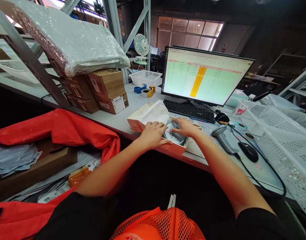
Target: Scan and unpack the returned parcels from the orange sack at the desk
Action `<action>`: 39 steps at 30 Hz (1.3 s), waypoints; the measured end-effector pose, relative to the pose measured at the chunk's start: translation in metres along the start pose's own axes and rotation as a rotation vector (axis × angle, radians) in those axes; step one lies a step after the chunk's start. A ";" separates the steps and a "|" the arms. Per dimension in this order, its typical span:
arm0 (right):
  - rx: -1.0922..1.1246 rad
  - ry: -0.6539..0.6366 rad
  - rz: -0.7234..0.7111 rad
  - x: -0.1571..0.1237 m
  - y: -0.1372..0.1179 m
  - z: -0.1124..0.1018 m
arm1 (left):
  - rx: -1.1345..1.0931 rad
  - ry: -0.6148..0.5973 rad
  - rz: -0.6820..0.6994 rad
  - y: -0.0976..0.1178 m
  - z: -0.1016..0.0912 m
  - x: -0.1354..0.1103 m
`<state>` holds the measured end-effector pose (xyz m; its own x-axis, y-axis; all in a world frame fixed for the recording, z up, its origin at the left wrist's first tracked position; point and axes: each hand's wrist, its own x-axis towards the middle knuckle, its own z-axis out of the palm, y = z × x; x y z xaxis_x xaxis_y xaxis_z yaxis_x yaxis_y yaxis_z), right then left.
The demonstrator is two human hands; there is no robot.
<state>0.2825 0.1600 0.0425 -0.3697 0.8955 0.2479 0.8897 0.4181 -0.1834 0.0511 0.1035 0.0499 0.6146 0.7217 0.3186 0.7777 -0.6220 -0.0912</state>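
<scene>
Head view: the open right hand (185, 127) lies nearest the round wrapped disc (175, 134), at its 8 o'clock, with the open left hand (153, 135) at the disc's 9 o'clock.

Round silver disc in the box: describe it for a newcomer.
Below the monitor, on the desk, sits an open box. The disc lies in it, between the left hand and right hand. Unlike the white wrapping beside it, it is round and shiny.

The far window (189, 35) glows bright; wide-angle distortion bends the edges.
</scene>
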 end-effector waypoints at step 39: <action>0.276 0.093 -0.196 -0.053 0.030 -0.024 | 0.073 -0.251 -0.157 -0.015 -0.010 -0.002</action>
<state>0.3352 0.1217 0.0466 -0.4892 0.7816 0.3871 0.6937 0.6177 -0.3705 0.0364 0.1081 0.0599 0.4922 0.8656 0.0917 0.8678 -0.4797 -0.1300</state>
